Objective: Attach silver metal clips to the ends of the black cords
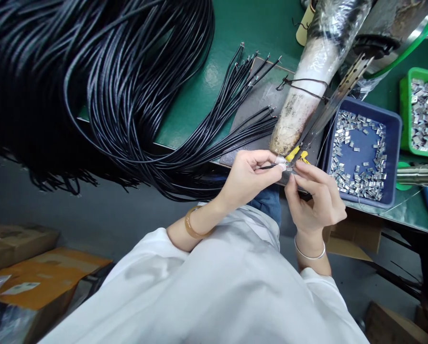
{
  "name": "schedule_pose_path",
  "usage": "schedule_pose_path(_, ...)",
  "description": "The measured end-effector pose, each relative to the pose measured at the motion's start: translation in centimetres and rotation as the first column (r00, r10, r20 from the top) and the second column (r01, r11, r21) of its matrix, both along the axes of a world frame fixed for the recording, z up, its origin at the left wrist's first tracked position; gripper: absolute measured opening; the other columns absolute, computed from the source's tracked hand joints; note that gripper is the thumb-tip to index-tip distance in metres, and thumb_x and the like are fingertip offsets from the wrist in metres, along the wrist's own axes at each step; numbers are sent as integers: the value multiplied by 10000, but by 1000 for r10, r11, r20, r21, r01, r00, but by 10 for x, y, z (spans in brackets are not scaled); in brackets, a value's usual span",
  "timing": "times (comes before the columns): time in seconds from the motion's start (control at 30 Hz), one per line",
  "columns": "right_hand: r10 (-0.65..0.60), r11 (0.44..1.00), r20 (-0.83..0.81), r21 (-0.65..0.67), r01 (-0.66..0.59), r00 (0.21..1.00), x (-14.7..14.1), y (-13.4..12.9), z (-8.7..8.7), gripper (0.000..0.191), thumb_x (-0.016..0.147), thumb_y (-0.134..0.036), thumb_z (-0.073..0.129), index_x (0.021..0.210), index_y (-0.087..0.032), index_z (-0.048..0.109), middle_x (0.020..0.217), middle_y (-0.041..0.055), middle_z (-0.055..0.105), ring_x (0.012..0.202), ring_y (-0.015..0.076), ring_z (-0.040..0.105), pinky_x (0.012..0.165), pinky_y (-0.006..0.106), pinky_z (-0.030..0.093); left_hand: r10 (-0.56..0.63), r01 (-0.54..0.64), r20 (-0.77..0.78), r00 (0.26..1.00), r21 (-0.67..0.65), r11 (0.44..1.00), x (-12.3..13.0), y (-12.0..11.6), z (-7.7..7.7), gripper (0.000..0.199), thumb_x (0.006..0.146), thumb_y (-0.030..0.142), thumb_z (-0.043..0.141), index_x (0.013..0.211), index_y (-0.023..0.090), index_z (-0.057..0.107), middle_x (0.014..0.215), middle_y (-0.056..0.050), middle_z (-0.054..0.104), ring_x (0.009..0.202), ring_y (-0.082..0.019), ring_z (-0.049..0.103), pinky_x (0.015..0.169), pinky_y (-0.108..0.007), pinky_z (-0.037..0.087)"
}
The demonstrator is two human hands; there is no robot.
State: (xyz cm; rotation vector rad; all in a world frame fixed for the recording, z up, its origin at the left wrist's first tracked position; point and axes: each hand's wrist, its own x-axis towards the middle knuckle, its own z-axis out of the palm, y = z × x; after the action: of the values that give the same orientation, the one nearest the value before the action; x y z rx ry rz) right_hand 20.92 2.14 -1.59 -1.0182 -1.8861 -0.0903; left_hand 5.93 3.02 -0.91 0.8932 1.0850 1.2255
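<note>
My left hand (pixel 251 174) is closed on the end of a black cable (pixel 267 166), thumb and forefinger pinched near its tip. Close on its right, my right hand (pixel 316 193) has thumb and fingers drawn together beside a small yellow-handled tool or fixture (pixel 298 154); what it grips is too small to name. Both hands are at the table's front edge, just below the rounded end of a plastic-wrapped tube (pixel 296 112). A soldering-iron-like metal bar (pixel 337 98) slants down toward the fingertips. Many black cables (pixel 206 129) fan out to the left, their stripped ends resting on a grey board (pixel 251 107).
A blue tray (pixel 396 143) of small metal parts sits right of my hands, with a green bin (pixel 405 112) of similar parts beyond. A large cable heap (pixel 102 71) covers the table's left. Cardboard boxes (pixel 52 272) stand on the floor.
</note>
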Motion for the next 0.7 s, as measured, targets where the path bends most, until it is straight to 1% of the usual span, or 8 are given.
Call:
schedule_pose_path(0.1, 7, 1000, 10, 2, -7, 1000, 2, -1, -4, 227, 795, -76, 751, 934, -219, 642, 1052, 18, 769, 903, 156, 760, 818, 252, 643, -10, 10, 24, 1000, -27, 1000, -1, -1, -1, 113, 710, 221, 747, 721, 113, 716, 701, -22, 676, 616, -86, 562, 574, -186, 467)
schedule_pose_path(0.27, -35, 999, 28, 2, 35, 999, 3, -3, -4, 198, 817, -103, 740, 928, -224, 631, 1013, 8, 775, 861, 149, 762, 794, 251, 634, -29, 29, -15, 999, -7, 1000, -1, -3, -1, 93, 729, 212, 741, 715, 121, 724, 643, -10, 642, 593, -86, 546, 558, -193, 448)
schedule_pose_path(0.37, -44, 999, 30, 18, 44, 999, 2, -3, -3, 178, 825, -109, 733, 911, -225, 629, 998, 6, 778, 849, 149, 761, 769, 250, 630, -38, 38, -3, 999, 3, 999, -2, -4, 0, 102, 738, 218, 737, 730, 117, 734, 681, -23, 671, 614, -92, 560, 580, -197, 466)
schedule_pose_path(0.47, -37, 999, 18, 28, 36, 999, 2, -3, -3, 181, 817, -95, 739, 909, -216, 641, 981, 13, 781, 852, 151, 762, 782, 252, 633, -42, 42, -7, 999, 11, 999, -3, -5, 0, 111, 746, 224, 732, 740, 113, 737, 705, -31, 682, 623, -90, 562, 583, -194, 466)
schedule_pose_path(0.6, -12, 1000, 42, 28, 11, 999, 3, -2, -4, 217, 807, -70, 750, 943, -211, 659, 994, 22, 780, 865, 151, 763, 817, 262, 644, -29, 29, 12, 999, 17, 999, -1, -6, -2, 106, 745, 214, 724, 735, 108, 724, 707, -28, 673, 619, -86, 557, 581, -188, 463)
schedule_pose_path(0.7, -11, 999, 65, 35, 8, 998, 5, -2, -5, 236, 817, -78, 749, 987, -222, 672, 1009, 18, 779, 873, 150, 763, 818, 261, 649, -11, 12, -13, 1000, 27, 1000, 1, -6, -4, 92, 750, 206, 715, 743, 114, 724, 682, -15, 645, 614, -87, 540, 576, -188, 454)
